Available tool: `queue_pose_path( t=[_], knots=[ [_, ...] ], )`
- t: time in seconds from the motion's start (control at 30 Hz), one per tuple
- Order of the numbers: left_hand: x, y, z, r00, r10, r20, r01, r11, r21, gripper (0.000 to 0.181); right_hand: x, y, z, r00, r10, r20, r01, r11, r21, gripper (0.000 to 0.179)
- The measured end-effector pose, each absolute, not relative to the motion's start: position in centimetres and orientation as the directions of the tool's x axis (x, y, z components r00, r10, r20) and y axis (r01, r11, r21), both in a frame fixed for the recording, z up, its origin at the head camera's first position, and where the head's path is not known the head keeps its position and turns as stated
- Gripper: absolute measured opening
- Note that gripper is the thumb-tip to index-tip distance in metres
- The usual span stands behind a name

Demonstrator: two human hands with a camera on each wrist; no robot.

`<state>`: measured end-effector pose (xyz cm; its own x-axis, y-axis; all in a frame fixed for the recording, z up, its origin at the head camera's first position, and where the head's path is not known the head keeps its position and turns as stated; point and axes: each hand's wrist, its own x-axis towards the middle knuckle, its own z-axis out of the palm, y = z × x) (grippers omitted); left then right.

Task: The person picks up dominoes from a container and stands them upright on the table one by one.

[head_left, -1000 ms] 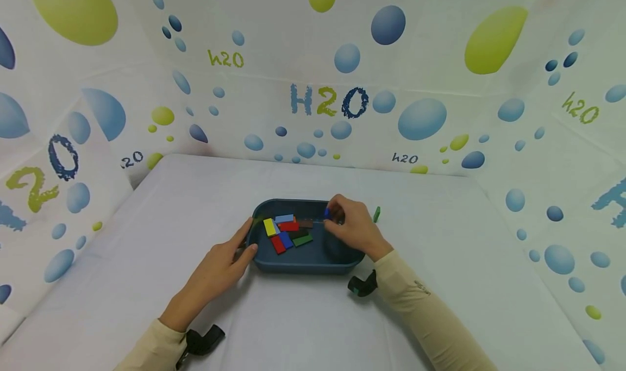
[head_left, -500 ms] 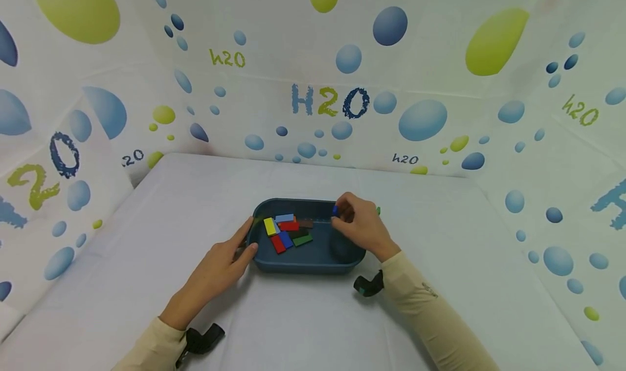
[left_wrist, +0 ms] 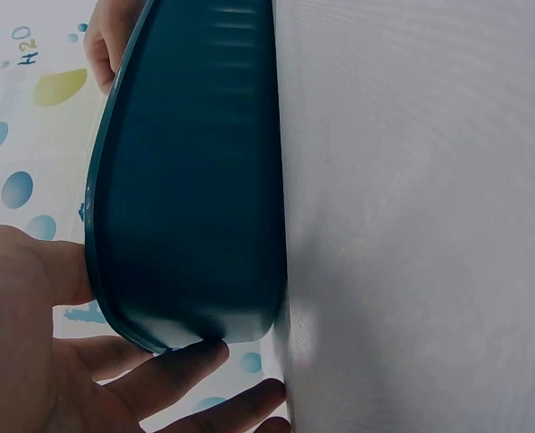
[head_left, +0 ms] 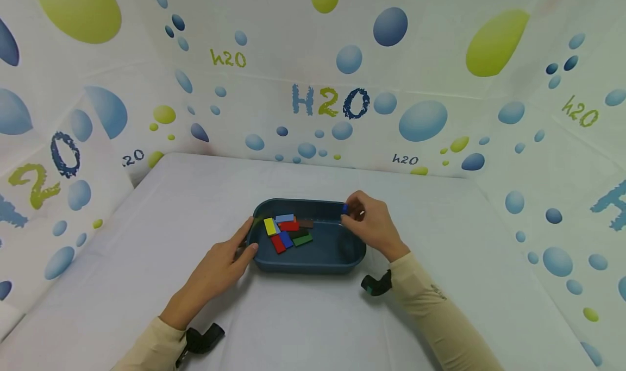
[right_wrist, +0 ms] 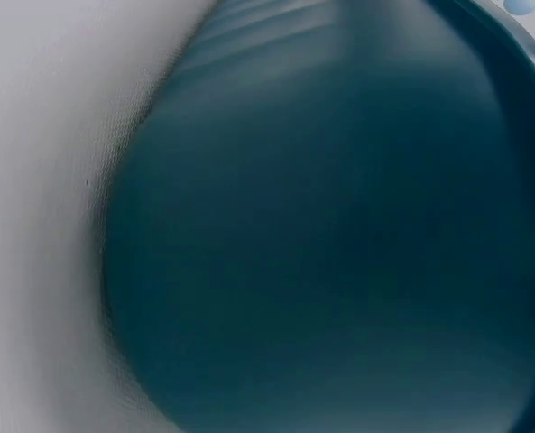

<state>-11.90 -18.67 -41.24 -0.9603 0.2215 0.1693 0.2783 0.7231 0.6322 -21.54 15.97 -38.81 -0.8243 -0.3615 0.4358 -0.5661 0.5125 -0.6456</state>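
A dark teal tray (head_left: 303, 268) stands on the table in the head view. My left hand (head_left: 220, 265) rests against its left end. In the left wrist view the fingers (left_wrist: 172, 374) lie spread along the outer wall, with the thumb at the rim. My right hand (head_left: 374, 221) pinches a small blue block (head_left: 344, 208) over the tray's far right corner. Inside the tray, toward the left, lie several flat blocks, among them a yellow one (head_left: 270, 227), a red one (head_left: 278, 244), a green one (head_left: 302, 240) and a brown one (head_left: 305, 224).
A white cloth (head_left: 293, 322) covers the table around the tray. Patterned white sheets (head_left: 274, 110) with blue and green drops rise behind and at both sides. The tray's outer wall (right_wrist: 321, 234) fills most of the right wrist view.
My right hand has moved right with the blue block, from over the tray's inside to its far right corner. It now hides the green piece beyond the tray. The left hand stays put.
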Motion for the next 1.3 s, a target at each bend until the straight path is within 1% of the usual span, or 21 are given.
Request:
queue_pose_path(
  t=[0.47,1.3],
  knots=[
    [-11.8,-18.8,-41.3,-0.957,0.227,0.180,0.289,0.716,0.636,0.065,-21.5,17.5,-38.5,-0.838,-0.313,0.446,-0.543,0.559,-0.627,0.022],
    [-11.9,-18.7,-41.3,-0.957,0.225,0.180,0.288,0.713,0.640,0.065,-22.2,20.3,-38.4,-0.837,-0.214,0.504,-0.521,0.593,-0.614,0.021]
  ],
)
